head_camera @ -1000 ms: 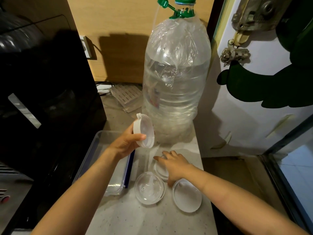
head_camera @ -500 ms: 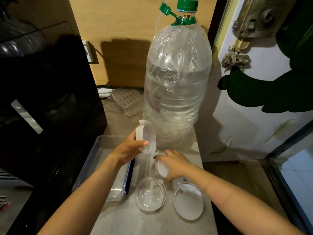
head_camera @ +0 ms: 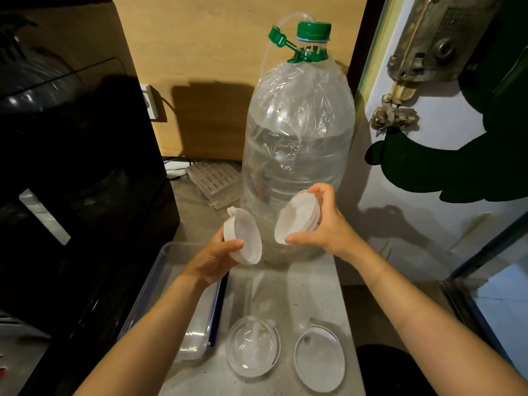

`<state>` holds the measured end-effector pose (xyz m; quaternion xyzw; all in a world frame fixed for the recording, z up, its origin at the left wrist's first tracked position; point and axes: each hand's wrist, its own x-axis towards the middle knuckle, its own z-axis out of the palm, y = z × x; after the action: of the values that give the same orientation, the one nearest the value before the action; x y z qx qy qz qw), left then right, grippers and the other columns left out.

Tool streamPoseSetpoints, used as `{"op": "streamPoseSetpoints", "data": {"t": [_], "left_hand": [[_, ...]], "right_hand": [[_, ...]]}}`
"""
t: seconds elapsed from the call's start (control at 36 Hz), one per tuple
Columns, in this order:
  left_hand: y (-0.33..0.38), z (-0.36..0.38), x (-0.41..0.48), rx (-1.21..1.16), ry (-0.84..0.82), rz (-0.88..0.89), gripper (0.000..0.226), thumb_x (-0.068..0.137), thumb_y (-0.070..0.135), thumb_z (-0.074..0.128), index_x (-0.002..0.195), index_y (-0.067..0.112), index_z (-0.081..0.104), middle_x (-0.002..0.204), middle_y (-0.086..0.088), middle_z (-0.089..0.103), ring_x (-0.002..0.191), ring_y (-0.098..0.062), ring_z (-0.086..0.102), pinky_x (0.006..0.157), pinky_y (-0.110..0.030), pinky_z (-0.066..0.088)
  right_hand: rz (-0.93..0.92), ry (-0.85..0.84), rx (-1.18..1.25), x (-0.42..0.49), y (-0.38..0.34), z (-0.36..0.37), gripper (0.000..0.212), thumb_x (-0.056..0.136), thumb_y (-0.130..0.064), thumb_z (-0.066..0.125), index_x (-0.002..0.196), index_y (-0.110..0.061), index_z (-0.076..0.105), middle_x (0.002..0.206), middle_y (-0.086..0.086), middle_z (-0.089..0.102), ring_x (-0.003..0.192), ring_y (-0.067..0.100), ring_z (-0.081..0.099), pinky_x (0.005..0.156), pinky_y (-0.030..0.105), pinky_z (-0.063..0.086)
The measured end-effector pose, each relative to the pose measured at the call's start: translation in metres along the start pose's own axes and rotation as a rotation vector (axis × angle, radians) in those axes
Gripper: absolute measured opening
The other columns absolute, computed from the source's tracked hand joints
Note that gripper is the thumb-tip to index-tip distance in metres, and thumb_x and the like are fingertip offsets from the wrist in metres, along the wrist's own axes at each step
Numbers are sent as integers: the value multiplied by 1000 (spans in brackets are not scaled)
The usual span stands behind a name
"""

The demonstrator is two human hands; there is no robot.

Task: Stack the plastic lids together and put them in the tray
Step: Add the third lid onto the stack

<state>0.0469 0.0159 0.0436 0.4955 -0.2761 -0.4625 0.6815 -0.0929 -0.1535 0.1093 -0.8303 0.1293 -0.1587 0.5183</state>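
In front of the big water bottle (head_camera: 297,144) I hold one plastic lid (head_camera: 244,237) pinched in my left hand (head_camera: 213,258) and a second lid (head_camera: 297,217) gripped at its rim by my right hand (head_camera: 328,224), the two near but apart. To nest them well I think I must turn both hollows the same way and match the rims before pressing. Two more lids (head_camera: 253,345) lie on the counter (head_camera: 303,287) nearer me than the bottle, beside the clear tray (head_camera: 160,270).

A single wide-angle head view looks forward and steeply down from above a narrow counter (head_camera: 311,287), close enough that both forearms enter from the bottom edge. The camera faces a large water bottle (head_camera: 297,155), which stands at the centre of the frame against a wooden back wall. Left of the bottle, a dark appliance (head_camera: 71,181) fills the edge. Right of the bottle, a white door (head_camera: 428,181) curves with lens distortion. No second view exists.
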Motion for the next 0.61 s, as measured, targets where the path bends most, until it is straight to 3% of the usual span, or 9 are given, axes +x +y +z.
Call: {"op": "streamPoseSetpoints", "data": {"t": [0.08,0.22,0.31,0.36,0.44,0.61], "left_hand": [[4,4,3,-9,-19,12,99,29,49,88,114,27,44,108,-7,47,95,-21,51,70,-28,56],[15,11,8,-54,-89,71,89,39,46,88,116,26,47,109,-4,61,97,-18,57,74,-29,55],[19,12,10,-97,-113,90,88,42,44,88,118,23,47,101,3,71,94,-14,64,72,-28,57],[21,13,10,-133,-112,89,95,42,44,88,122,19,44,102,2,71,94,-14,64,71,-28,56],[24,13,11,-173,-102,83,110,40,45,88,131,11,35,111,-6,64,98,-17,63,75,-29,56],[27,15,12,-210,-137,95,95,41,47,88,120,15,46,103,-1,70,97,-16,63,78,-29,55]], "right_hand": [[-8,20,74,0,-4,5,73,49,-19,79,97,-28,24,102,-16,35,93,0,45,74,1,41],[-13,-36,104,3,-3,19,76,49,-16,75,101,-18,19,103,-18,35,95,-1,45,77,1,40],[-12,-44,130,6,-2,26,79,42,-26,80,97,-21,23,100,-15,38,92,1,46,76,4,42],[-8,-37,172,8,-2,30,77,35,-39,76,92,-26,25,99,-13,40,91,1,47,75,6,44],[-7,-56,238,11,-1,33,74,36,-41,74,91,-28,26,103,-11,41,95,3,48,77,10,46],[-21,-138,215,16,0,35,89,40,-39,74,110,-27,21,113,-12,41,106,4,46,90,15,45]]}}
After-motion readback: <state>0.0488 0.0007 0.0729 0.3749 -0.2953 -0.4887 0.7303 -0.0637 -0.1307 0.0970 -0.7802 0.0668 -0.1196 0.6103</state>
